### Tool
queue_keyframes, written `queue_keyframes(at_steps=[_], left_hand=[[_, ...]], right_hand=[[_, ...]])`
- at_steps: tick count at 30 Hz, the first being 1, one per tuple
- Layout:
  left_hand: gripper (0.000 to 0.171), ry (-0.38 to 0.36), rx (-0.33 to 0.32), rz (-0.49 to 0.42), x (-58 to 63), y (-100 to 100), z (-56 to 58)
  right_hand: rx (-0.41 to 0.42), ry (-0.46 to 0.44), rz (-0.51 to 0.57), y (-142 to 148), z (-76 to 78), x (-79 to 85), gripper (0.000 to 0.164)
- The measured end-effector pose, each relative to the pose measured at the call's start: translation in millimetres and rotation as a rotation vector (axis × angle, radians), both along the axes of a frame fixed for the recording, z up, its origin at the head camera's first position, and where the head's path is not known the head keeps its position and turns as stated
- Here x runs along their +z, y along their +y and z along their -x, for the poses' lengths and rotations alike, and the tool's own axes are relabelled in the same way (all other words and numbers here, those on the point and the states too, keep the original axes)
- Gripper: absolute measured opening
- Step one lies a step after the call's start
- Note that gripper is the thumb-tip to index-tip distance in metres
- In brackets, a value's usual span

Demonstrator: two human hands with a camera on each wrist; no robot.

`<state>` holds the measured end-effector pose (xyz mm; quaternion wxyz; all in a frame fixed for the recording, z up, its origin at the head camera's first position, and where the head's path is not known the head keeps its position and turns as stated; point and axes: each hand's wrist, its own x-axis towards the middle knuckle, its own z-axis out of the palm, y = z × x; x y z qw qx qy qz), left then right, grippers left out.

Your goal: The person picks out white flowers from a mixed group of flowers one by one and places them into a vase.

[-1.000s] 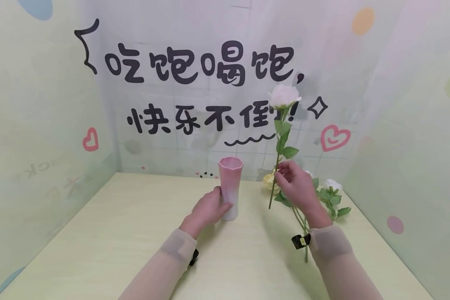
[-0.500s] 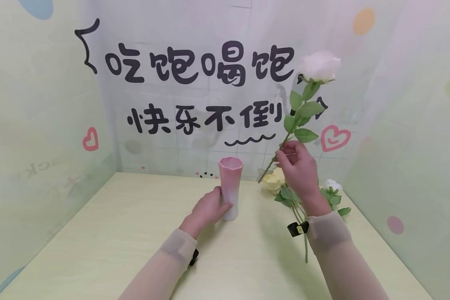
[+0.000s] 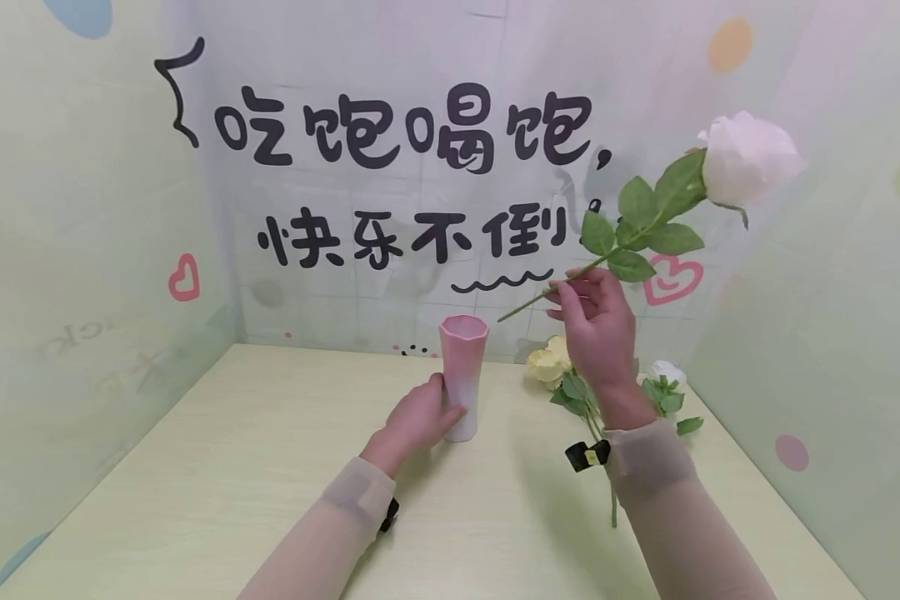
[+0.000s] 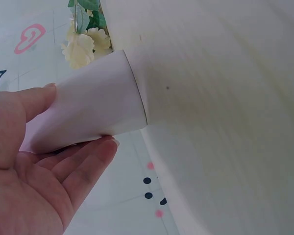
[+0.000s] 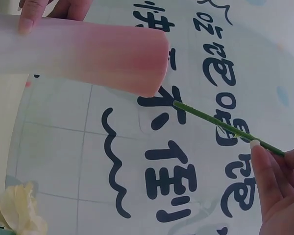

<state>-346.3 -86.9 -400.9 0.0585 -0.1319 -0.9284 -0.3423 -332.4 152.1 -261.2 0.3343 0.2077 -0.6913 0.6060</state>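
Observation:
A pink-to-white vase (image 3: 462, 375) with a scalloped rim stands upright on the table. My left hand (image 3: 418, 412) holds it low on its left side, thumb across the front; in the left wrist view the fingers curve round the vase (image 4: 95, 100). Up and to the right, my right hand (image 3: 600, 329) pinches the green stem of a pale pink rose (image 3: 750, 158). The rose slants, its bloom at upper right and its stem end at lower left. In the right wrist view, the tip of the stem (image 5: 210, 119) lies just off the rim of the vase (image 5: 132, 58).
Yellow flowers (image 3: 549, 364) and a white rose (image 3: 666, 372) with leaves lie at the table's right side, partly behind my right arm. The pale wooden table (image 3: 270, 467) is bounded by a printed back curtain (image 3: 360, 308) and side curtains.
My right hand has risen, and the rose has tipped from nearly upright to a slant, its bloom swinging right and its stem end moving up and left. Left hand and vase stay in place.

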Motion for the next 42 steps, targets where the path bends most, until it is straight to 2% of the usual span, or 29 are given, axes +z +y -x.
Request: queue_keyframes(at_steps=[8, 19, 25, 28, 37, 42], left_hand=[[0.062, -0.010, 0.001, -0.001, 1.8, 1, -2.7], [0.062, -0.009, 0.004, 0.003, -0.4, 0, -1.5], [0.062, -0.017, 0.000, -0.004, -1.1, 0, -1.0], [0.062, -0.014, -0.004, -0.004, -1.7, -1, 0.0], [0.061, 0.004, -0.011, -0.013, -0.3, -1, 0.6], [0.061, 0.003, -0.011, -0.005, -0.4, -1, 0.1]], right_hand=[[0.056, -0.005, 0.004, -18, 0.2, -2.3, 0.018], [0.032, -0.032, -0.186, -36, 10.4, -17.6, 0.020], [-0.077, -0.057, -0.349, -41, 18.3, -25.0, 0.020], [-0.104, -0.076, -0.416, -44, 20.8, -27.3, 0.019], [-0.092, -0.192, -0.512, -52, 25.3, -32.2, 0.021], [-0.087, -0.216, -0.545, -56, 26.3, -35.5, 0.024]])
